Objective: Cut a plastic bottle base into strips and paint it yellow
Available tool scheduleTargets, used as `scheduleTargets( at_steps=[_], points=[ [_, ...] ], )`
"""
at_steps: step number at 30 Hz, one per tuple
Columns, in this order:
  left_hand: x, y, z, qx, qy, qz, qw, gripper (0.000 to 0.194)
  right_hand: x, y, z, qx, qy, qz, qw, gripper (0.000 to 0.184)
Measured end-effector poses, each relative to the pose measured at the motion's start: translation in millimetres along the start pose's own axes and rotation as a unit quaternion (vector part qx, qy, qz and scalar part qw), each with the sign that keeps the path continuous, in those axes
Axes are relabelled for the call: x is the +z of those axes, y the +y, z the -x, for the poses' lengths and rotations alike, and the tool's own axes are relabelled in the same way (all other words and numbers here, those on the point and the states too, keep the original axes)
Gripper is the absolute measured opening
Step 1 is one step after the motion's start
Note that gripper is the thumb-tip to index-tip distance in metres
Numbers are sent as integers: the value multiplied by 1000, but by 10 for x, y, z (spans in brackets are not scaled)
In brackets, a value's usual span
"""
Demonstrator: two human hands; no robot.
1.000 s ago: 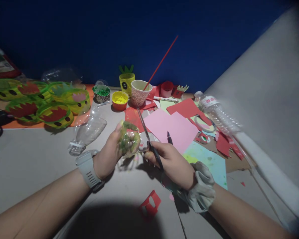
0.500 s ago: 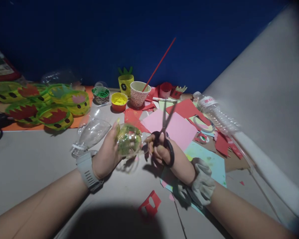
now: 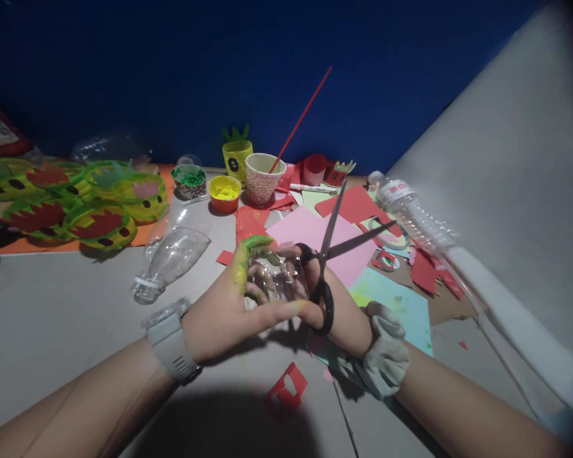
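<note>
My left hand [image 3: 222,308], its fingers smeared green and yellow, curls around a clear plastic bottle section [image 3: 279,278] above the table. A pair of black-handled scissors [image 3: 333,222] hangs on the fingers of my right hand [image 3: 341,304], blades spread and pointing away from me. Fingertips of that same hand also reach the right side of the plastic section. To the left lies a cut clear bottle top [image 3: 179,254], its neck towards me. A red paper scrap with holes cut in it [image 3: 290,388] rests in front of my hands.
Yellow-green painted rings with faces [image 3: 100,226] crowd an orange sheet at left. Behind stand a green paint cup [image 3: 190,181], a yellow paint cup [image 3: 225,194] and a patterned paper cup [image 3: 265,179] with a red stick. Coloured paper [image 3: 325,242] and a plastic bottle [image 3: 410,207] lie right.
My left hand has turned and shifted right with the plastic section, bringing it against my right hand. The scissor blades have spread wider and swung to the right.
</note>
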State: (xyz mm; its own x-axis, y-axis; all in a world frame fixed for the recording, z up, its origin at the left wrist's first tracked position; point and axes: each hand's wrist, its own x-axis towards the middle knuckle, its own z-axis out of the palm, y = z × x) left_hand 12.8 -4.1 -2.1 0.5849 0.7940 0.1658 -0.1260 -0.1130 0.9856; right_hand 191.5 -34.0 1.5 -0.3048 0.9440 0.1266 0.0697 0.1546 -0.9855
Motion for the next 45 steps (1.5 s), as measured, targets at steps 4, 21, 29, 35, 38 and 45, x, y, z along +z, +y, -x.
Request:
scheduleTargets(
  at_steps=[4,21,29,35,38,45],
  points=[
    [-10,-29,-3,-31,50,26,998,41,-29,33,24,29,9,-7,1000,63],
    [-58,-73,6,16,145,89,985,29,-92,-165,-52,163,-136,56,976,51],
    [-63,-97,9,26,158,2,987,30,-107,-175,-52,150,-164,82,971,53],
    [-67,-70,10,27,141,-22,989,30,-107,-143,-40,148,-172,77,971,53],
    [-62,-66,26,35,133,-52,989,30,-104,-141,-42,146,-167,78,972,53],
    [-53,-30,22,68,158,-105,979,29,-101,-143,-34,150,-162,105,970,55]
  ],
)
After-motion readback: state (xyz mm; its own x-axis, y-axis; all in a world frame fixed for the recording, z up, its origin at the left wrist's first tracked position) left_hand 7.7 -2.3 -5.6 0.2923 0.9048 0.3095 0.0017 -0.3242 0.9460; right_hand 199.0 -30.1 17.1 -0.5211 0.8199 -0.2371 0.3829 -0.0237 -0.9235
